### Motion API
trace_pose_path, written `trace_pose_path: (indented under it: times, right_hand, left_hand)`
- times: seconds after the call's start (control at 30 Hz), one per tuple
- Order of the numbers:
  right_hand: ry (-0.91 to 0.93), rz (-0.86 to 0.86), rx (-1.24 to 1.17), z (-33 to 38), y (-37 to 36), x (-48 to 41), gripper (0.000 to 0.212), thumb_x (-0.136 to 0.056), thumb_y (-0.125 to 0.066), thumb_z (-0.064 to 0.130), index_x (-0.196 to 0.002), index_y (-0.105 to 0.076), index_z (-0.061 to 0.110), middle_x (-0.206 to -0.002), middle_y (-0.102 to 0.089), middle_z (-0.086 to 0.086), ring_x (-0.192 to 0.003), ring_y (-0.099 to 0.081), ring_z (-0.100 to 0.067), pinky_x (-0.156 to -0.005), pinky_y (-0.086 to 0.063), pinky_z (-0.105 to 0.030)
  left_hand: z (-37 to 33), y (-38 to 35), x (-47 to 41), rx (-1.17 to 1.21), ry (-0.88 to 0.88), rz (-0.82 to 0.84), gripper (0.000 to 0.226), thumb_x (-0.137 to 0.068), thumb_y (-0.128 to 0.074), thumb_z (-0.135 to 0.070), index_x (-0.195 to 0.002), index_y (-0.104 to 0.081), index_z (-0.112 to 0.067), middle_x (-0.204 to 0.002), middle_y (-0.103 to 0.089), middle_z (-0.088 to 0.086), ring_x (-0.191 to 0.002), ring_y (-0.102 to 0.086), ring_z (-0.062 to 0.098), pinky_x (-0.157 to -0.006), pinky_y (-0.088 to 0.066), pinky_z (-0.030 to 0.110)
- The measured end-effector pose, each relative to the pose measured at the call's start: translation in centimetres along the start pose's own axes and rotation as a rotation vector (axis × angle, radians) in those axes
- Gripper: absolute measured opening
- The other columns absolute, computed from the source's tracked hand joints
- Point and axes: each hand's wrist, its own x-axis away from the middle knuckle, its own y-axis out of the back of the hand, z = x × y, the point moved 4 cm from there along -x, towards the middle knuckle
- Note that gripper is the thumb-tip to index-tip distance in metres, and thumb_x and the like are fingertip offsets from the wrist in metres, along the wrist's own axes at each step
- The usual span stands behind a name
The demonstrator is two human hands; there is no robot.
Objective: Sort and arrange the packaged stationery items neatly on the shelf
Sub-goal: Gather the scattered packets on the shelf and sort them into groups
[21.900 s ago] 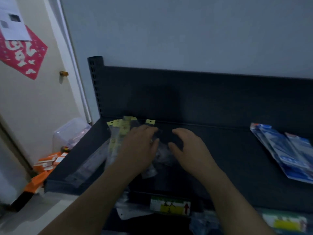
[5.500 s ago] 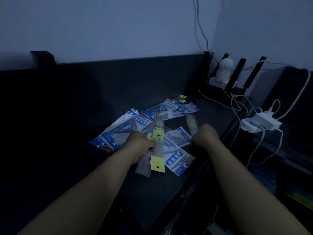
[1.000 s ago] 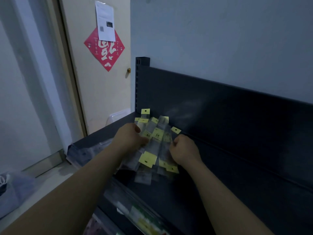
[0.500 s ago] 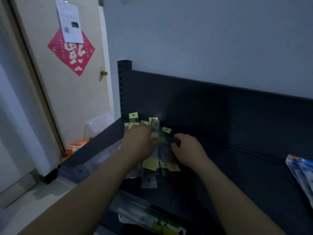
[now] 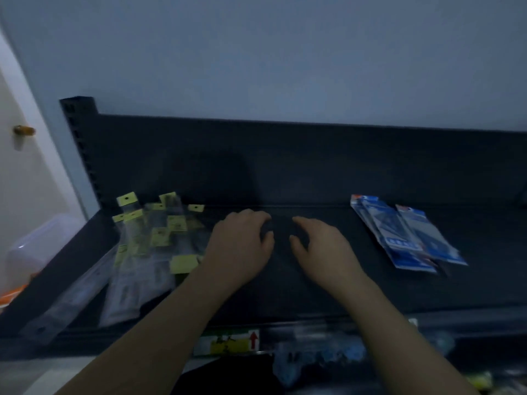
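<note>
While left hand [image 5: 241, 246] and right hand [image 5: 323, 248] sit empty, packets [image 5: 148, 249] lie just left.

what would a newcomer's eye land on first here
Probably the two bare hands, the left hand and the right hand, side by side and holding nothing over the middle of the dark shelf. Next, the messy heap of clear packets with yellow tags at the shelf's left end, and the blue packets fanned out on its right.
</note>
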Motion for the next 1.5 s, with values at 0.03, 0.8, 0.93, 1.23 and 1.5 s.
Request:
trace_pose_path:
  times: [0.03, 0.8, 0.93, 1.23, 1.5]
  right_hand:
    - [-0.028, -0.012, 0.015, -0.9, 0.8, 0.7, 0.040, -0.094, -0.051, 0.026, -0.133, -0.052, 0.015, -0.131, -0.057, -0.005, -0.116, -0.055, -0.020, -0.096, -0.043, -0.031]
    - [-0.475, -0.139, 0.217, -29.9, 22.7, 14.9, 0.043, -0.098, -0.046, 0.030, -0.139, -0.046, 0.016, -0.137, -0.053, -0.005, -0.117, -0.055, -0.022, -0.094, -0.047, -0.034]
    - [-0.522, -0.133, 0.215, -34.4, 25.3, 16.2, 0.042, -0.098, -0.046, 0.029, -0.138, -0.046, 0.016, -0.137, -0.053, -0.004, -0.116, -0.055, -0.021, -0.092, -0.049, -0.036]
    - [-0.570, -0.178, 0.189, -43.3, 28.5, 15.7, 0.035, -0.097, -0.048, 0.027, -0.129, -0.055, 0.017, -0.125, -0.061, -0.006, -0.106, -0.060, -0.023, -0.086, -0.051, -0.039]
    - [-0.658, -0.212, 0.225, -52.1, 31.2, 12.3, 0.027, -0.092, -0.051, 0.028, -0.115, -0.062, 0.020, -0.113, -0.066, -0.004, -0.102, -0.061, -0.023, -0.083, -0.051, -0.039]
  left_hand:
    - [-1.1, -0.4, -0.1, 0.019, -0.028, 0.006, 0.039, -0.094, -0.048, -0.036, -0.131, -0.054, -0.023, -0.122, -0.060, -0.001, -0.113, -0.053, 0.021, -0.096, -0.043, 0.036]
    - [-36.5, -15.8, -4.1, 0.333, -0.398, 0.162, 0.032, -0.094, -0.051, -0.032, -0.123, -0.060, -0.021, -0.113, -0.064, -0.003, -0.104, -0.057, 0.015, -0.090, -0.048, 0.035]
    - [-41.5, -18.9, -5.1, 0.315, -0.413, 0.198, 0.034, -0.094, -0.049, -0.034, -0.125, -0.058, -0.022, -0.114, -0.063, -0.003, -0.105, -0.056, 0.016, -0.089, -0.048, 0.036]
    - [-48.8, -24.2, -10.3, 0.256, -0.449, 0.268, 0.037, -0.096, -0.048, -0.035, -0.129, -0.055, -0.021, -0.119, -0.061, -0.002, -0.108, -0.056, 0.015, -0.091, -0.048, 0.036]
    - [-54.7, -29.4, -17.2, 0.247, -0.504, 0.307, 0.035, -0.095, -0.048, -0.035, -0.127, -0.056, -0.021, -0.120, -0.061, -0.003, -0.108, -0.055, 0.015, -0.089, -0.048, 0.033]
